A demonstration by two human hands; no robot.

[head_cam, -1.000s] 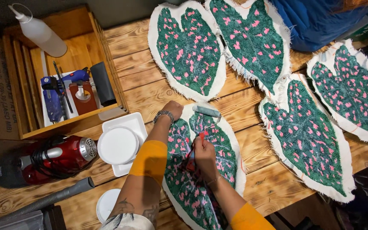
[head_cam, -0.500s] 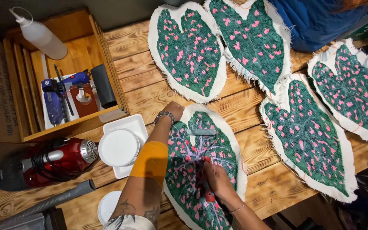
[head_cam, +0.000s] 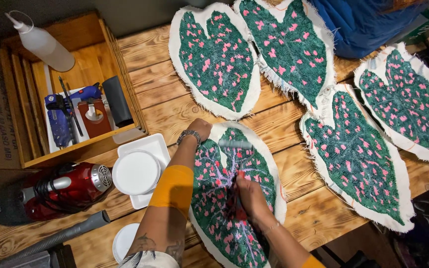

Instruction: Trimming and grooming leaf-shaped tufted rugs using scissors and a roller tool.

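1. The leaf rug (head_cam: 214, 198) is laid at lower centre of the wooden table (head_cam: 165, 104).
2. Its top edge is pinned by the left hand (head_cam: 200, 127), fingers curled shut on the cloth border.
3. A red-handled roller (head_cam: 235, 144) is gripped by the right hand (head_cam: 250, 196), fingers wrapped round the handle; its grey head is pressed on the rug.
4. A white tray (head_cam: 152, 144) is seen just left of the arm.

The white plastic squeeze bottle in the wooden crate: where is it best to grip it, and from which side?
Probably around the wide middle of the white plastic squeeze bottle, coming from above. It lies tilted against the rim of the wooden crate, its thin nozzle pointing up-left, so the round body is the exposed, sturdier part.
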